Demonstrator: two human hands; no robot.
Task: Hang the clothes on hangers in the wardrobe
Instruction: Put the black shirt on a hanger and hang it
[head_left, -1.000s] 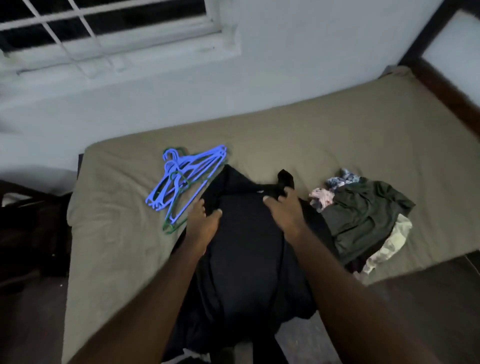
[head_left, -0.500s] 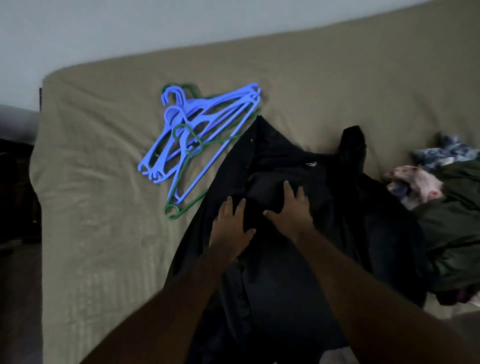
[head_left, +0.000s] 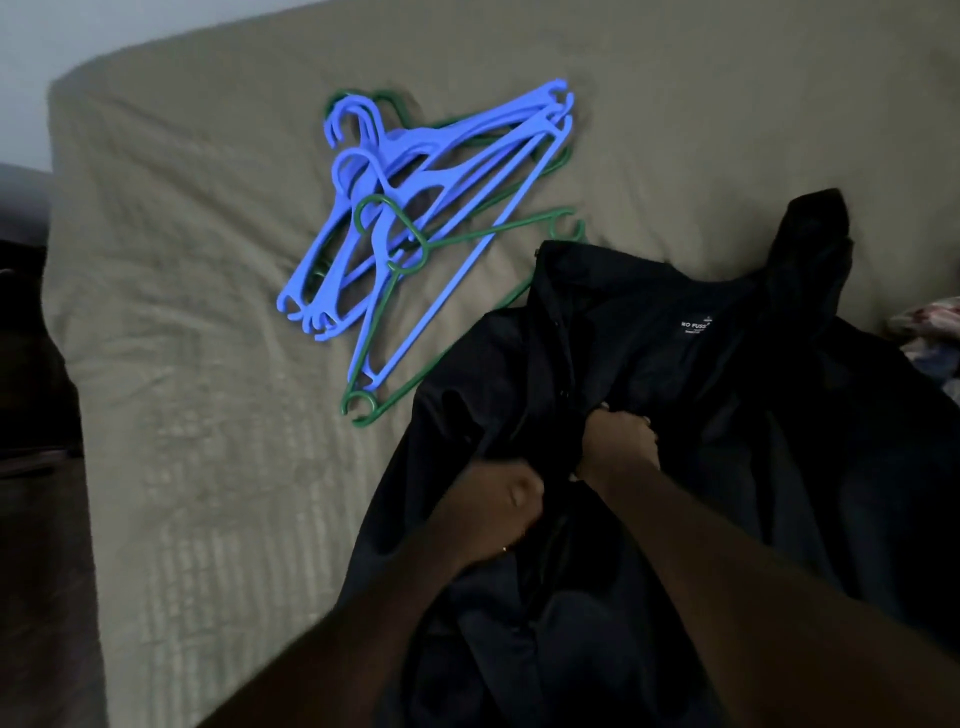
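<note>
Left hand (head_left: 500, 500), right hand (head_left: 619, 446) now clenching black shirt (head_left: 737, 410)

I see a plain black garment (head_left: 675, 415), white lettering on its label (head_left: 696, 325). Bright blue hangers (head_left: 431, 176) mixed with dark green hangers (head_left: 410, 230). Bedsheet (head_left: 208, 260) khaki, faint ribbed stripes. Cloth (head_left: 930, 317) at right edge: pinkish floral, blurry.

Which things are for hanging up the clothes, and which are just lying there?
For the job: black shirt, gripped by left hand and right hand; blue and green hangers; flowery cloth, probably waiting its turn.
Just there: bed; dark furniture at the left.
</note>
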